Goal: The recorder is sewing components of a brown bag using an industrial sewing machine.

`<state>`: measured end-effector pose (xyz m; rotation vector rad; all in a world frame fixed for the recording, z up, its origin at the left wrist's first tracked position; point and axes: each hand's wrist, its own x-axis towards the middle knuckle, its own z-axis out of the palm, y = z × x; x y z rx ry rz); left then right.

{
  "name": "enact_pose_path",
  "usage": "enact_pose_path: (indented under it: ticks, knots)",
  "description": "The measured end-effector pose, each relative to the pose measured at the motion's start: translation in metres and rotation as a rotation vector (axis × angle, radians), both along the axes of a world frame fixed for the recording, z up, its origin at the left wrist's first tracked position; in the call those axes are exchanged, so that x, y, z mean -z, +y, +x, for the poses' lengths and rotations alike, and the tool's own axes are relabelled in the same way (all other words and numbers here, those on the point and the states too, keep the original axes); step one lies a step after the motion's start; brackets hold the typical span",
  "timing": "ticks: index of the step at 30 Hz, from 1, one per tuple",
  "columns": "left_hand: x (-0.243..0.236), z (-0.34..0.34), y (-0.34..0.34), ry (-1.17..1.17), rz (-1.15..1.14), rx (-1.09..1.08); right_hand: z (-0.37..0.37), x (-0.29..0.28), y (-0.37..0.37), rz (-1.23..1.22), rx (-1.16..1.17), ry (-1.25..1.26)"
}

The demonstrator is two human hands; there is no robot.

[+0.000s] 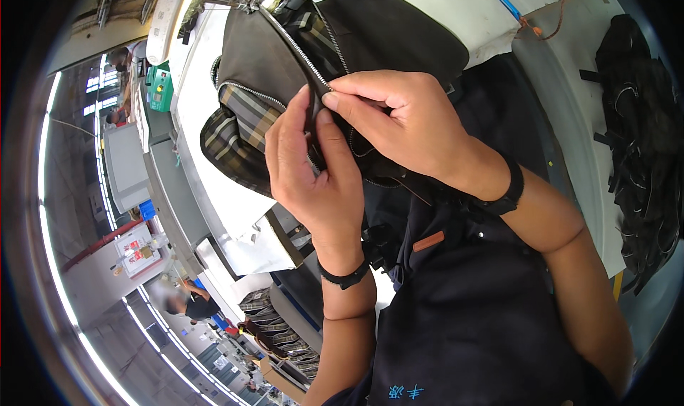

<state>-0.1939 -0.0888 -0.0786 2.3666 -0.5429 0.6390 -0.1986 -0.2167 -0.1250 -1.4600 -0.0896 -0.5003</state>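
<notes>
A dark brown bag piece point(260, 58) with metal zippers and a plaid lining point(251, 114) lies spread before me. One zipper point(296, 49) runs down from the top to my fingers. My right hand point(410, 117) pinches the zipper's edge between thumb and forefinger. Just left of it, my left hand point(313, 163) grips the dark strip of the same zipper, thumb against fingers. The two sets of fingertips almost meet. Whether a zipper slider sits between them is hidden.
On the right a heap of black straps point(638, 149) lies on a pale surface. A green box point(159, 88) stands at the far left of the white worktable point(206, 149). Folded plaid pieces point(278, 327) are stacked lower left. Another person point(196, 302) is in the background.
</notes>
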Motion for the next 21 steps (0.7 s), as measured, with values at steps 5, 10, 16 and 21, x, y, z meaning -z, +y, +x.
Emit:
enact_pose_path:
  ticks: [5, 10, 16, 21]
  knots:
    - [-0.005, -0.003, -0.003, -0.095, 0.182, 0.093, -0.003, -0.002, -0.008, 0.044, -0.077, 0.1]
    - [-0.015, -0.015, -0.006, -0.035, 0.392, 0.058, 0.0, -0.004, -0.011, 0.193, -0.117, 0.161]
    - [-0.02, -0.022, -0.01, 0.018, 0.458, 0.044, 0.0, -0.006, -0.013, 0.238, -0.13, 0.204]
    - [-0.016, -0.023, -0.011, 0.04, 0.493, 0.041, -0.002, -0.011, -0.018, 0.381, -0.222, 0.274]
